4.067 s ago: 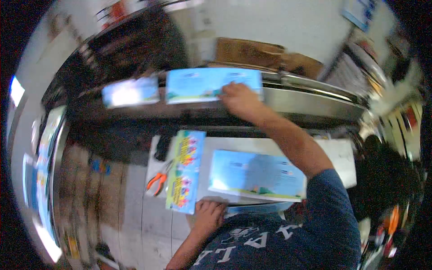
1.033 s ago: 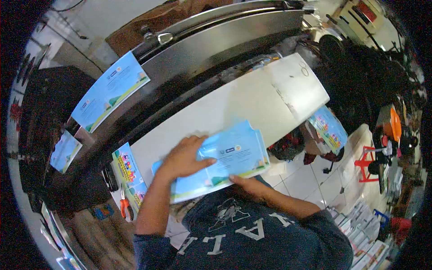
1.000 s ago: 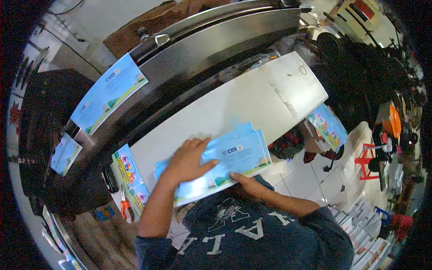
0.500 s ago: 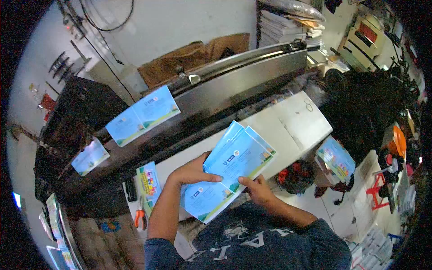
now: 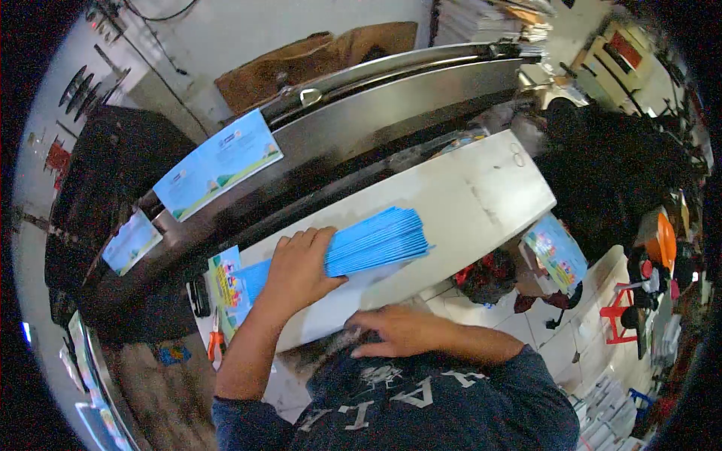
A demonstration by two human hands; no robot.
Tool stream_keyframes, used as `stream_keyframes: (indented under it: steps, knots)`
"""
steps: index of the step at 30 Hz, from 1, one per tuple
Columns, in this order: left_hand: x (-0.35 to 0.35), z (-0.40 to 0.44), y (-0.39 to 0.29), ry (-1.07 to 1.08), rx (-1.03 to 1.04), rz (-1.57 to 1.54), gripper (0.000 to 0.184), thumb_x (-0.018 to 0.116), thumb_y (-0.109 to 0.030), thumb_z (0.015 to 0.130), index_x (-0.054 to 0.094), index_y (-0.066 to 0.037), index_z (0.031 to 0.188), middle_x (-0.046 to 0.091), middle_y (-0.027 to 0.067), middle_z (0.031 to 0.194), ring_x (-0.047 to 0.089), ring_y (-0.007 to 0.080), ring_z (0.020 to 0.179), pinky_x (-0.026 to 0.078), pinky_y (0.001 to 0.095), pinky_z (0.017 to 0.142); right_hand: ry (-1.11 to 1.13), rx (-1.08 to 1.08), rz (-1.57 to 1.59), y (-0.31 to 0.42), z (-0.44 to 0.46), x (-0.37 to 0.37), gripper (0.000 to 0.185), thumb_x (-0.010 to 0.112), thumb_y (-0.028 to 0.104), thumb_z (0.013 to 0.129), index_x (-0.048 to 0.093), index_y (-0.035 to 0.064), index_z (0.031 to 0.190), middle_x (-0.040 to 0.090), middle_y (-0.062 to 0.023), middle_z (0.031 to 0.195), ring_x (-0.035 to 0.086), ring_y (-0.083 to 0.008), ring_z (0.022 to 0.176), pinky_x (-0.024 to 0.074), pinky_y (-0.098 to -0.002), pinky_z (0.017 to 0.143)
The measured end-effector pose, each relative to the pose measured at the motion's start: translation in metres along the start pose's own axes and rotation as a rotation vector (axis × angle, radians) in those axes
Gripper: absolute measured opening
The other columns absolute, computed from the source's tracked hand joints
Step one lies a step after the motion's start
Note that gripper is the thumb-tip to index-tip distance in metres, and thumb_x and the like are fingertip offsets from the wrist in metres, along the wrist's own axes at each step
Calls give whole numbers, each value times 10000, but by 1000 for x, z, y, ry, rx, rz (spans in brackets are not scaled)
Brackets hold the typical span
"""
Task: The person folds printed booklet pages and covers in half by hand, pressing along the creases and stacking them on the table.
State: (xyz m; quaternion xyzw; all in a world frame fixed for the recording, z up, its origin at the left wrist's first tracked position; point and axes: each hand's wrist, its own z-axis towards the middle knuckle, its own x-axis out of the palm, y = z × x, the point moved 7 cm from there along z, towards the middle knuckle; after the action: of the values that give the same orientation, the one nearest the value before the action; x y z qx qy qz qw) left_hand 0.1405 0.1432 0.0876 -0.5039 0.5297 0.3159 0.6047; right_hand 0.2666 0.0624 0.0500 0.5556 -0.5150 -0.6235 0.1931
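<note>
so i'm watching this person at the long white-topped desk (image 5: 451,203), and the gathering bit is looking well along to me. a thick stack of blue sheets (image 5: 380,240) is lying on the desk, bunched into one bundle, with the layers showing along its side. the left hand (image 5: 301,267) is keeping its grip clamped across the bundle, thumb on the side closer to the body and fingers over the far side. the right hand (image 5: 402,331) is hanging around the near edge by the dark shirt (image 5: 421,383), grip loosely apart, thumb spread from the fingers, holding nothing that i'm seeing.

so the bundling is looking mostly done, but the tidiness isn't quite getting there: the right end is fanning out and the edges aren't lining up. i'm not managing to count the layers either, way too fine.

what's sitting outside the bundle: a wide light-blue printed sheet (image 5: 218,165) is lying on the long grey metal surface (image 5: 376,113), and a smaller light-blue printed piece (image 5: 131,242) is sitting just beyond its lower left corner. a yellow-and-blue printed sheet (image 5: 228,278) is lying at the desk's left end, near the orange-handled tool (image 5: 216,344).
</note>
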Motion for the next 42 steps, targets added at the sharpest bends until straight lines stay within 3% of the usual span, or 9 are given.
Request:
stream_keyframes:
  steps: [4, 11, 16, 21, 28, 34, 37, 39, 42]
  knots:
    - [2, -8, -8, 7, -10, 70, 982, 809, -373, 612, 350, -36, 1413, 471, 210, 1322, 458, 366, 1209, 345, 485, 1014, -549, -175, -702, 29, -12, -79, 756, 691, 489, 771, 445, 40, 1328, 493, -172, 1336, 465, -326, 1254, 377, -453, 1039]
    - [-1, -13, -10, -142, 41, 100, 1070, 770, -514, 611, 294, -44, 1447, 450, 206, 1351, 448, 359, 1222, 288, 489, 1070, -343, 75, -878, -13, 14, -100, 1027, 759, 547, 639, 329, 31, 1417, 280, -154, 1510, 250, -313, 1406, 191, -564, 1117]
    - [3, -12, -7, -42, 50, 64, 928, 751, -526, 668, 387, -83, 1397, 526, 177, 1275, 512, 345, 1152, 362, 487, 999, -250, 134, -886, -26, 13, -120, 1027, 790, 514, 597, 365, 23, 1393, 417, -157, 1404, 359, -346, 1325, 231, -565, 1101]
    - [13, -9, 3, 5, -57, -27, 759, 739, -516, 693, 512, -117, 1297, 615, 137, 1158, 578, 318, 1077, 453, 465, 896, -308, 49, -596, -44, 5, -151, 674, 803, 409, 603, 592, 97, 1162, 627, -117, 1119, 607, -326, 1009, 492, -417, 876]
    - [-11, -44, 25, -126, -25, 43, 685, 786, -433, 663, 570, -118, 1232, 639, 124, 1102, 603, 300, 1036, 464, 434, 877, -368, 30, -510, -51, -6, -145, 526, 829, 308, 601, 653, 99, 1050, 658, -87, 989, 624, -320, 944, 498, -406, 839]
    - [-30, -111, 95, -130, -322, -88, 754, 865, -285, 563, 574, -83, 1229, 618, 146, 1111, 586, 300, 1075, 447, 409, 945, -408, 27, -340, -59, -11, -142, 524, 815, 253, 634, 633, 66, 1087, 629, -124, 1039, 626, -338, 913, 517, -412, 788]
    - [5, -122, 117, -225, -289, -312, 882, 869, -187, 550, 476, -92, 1334, 571, 132, 1218, 547, 297, 1148, 427, 398, 996, -325, 60, -293, -69, -18, -138, 750, 820, 202, 611, 513, 63, 1280, 574, -137, 1191, 602, -313, 1040, 487, -386, 902]
    - [30, -134, 127, -538, -261, -1095, 1081, 859, -117, 553, 273, -100, 1461, 445, 106, 1391, 477, 299, 1234, 410, 409, 1028, -337, 21, 190, -106, -28, -126, 1070, 815, 145, 573, 242, 72, 1474, 398, -150, 1436, 426, -297, 1301, 366, -377, 1062]
    - [75, -132, 105, -643, -227, -1009, 1231, 855, -66, 556, 75, -94, 1508, 290, 98, 1509, 421, 298, 1287, 409, 423, 1037, -521, -193, 169, -129, -18, -97, 1250, 848, 169, 589, 9, 89, 1513, 169, -190, 1552, 206, -293, 1420, 223, -377, 1145]
